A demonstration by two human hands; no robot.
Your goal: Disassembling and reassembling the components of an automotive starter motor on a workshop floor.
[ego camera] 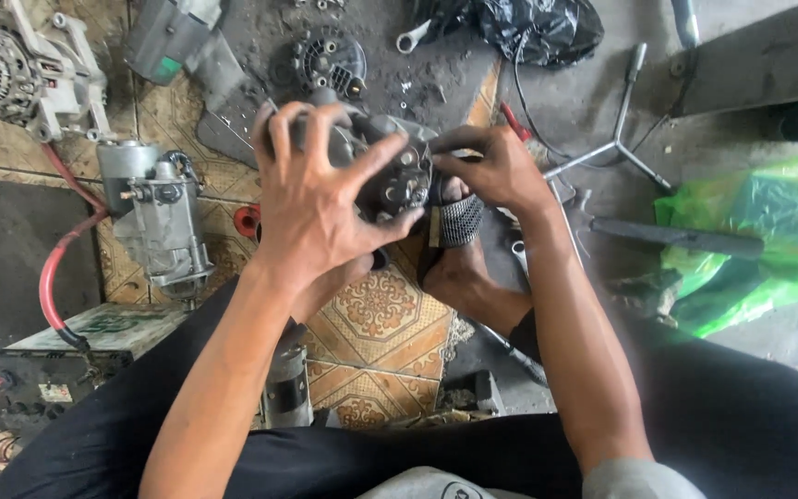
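My left hand (311, 194) is spread over a grey metal starter motor housing (397, 171), gripping it from the left and top. My right hand (496, 166) pinches the right side of the same housing with its fingertips. A knurled dark cylindrical part (459, 220) sticks out beneath the housing. Below it a bare foot (459, 277) rests on the patterned floor tile (380, 323). Much of the housing is hidden under my fingers.
On the left lie another starter motor (159, 212) with a red cable (57, 268) and an alternator (34, 74). A round black part (325, 60) and wrench (413, 37) lie behind. A cross wrench (616, 139), black bag (538, 28) and green plastic bag (768, 231) are right.
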